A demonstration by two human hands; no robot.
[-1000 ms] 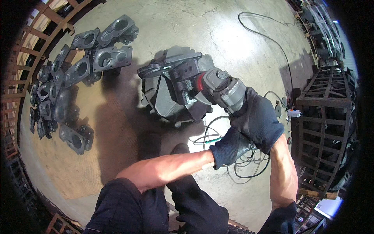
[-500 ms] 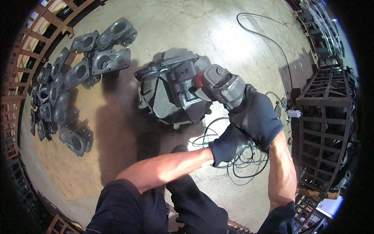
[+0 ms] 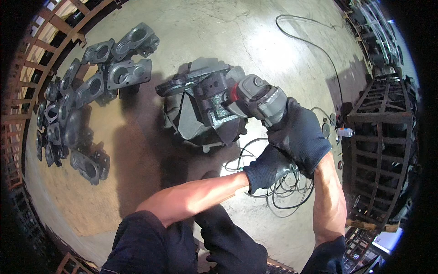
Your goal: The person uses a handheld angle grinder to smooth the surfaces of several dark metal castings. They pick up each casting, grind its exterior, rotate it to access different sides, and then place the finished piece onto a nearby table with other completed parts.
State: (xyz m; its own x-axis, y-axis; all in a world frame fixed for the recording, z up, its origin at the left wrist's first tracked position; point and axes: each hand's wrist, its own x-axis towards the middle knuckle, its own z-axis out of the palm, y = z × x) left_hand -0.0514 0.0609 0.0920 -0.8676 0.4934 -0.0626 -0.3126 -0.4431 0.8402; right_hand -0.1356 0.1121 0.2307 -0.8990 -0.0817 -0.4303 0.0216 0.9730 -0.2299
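Note:
An angle grinder [image 3: 262,98] with a grey head and a red ring is held in both gloved hands. My right hand [image 3: 301,132], in a dark glove, wraps round its body just behind the head. Lower down, my left hand [image 3: 270,169] is closed round the rear part, which is mostly hidden by the gloves. The grinder's front end meets the right side of a dark metal casting [image 3: 194,116] with a flange across its top. Whether the disc touches the metal I cannot make out. Below the hands, a black cable [image 3: 292,206] lies in loose coils.
Several grey flanged castings [image 3: 130,73] stand on a brown sheet [image 3: 105,201] at the left. Metal cage racks [image 3: 378,118] line the right side. A spray can [image 3: 345,132] and grinding discs [image 3: 325,129] lie beside them. A hose [image 3: 315,43] curves across the concrete floor.
The grinder and both hands stay almost in place, with only a very slight shift. The casting appears marginally further left and lower in view.

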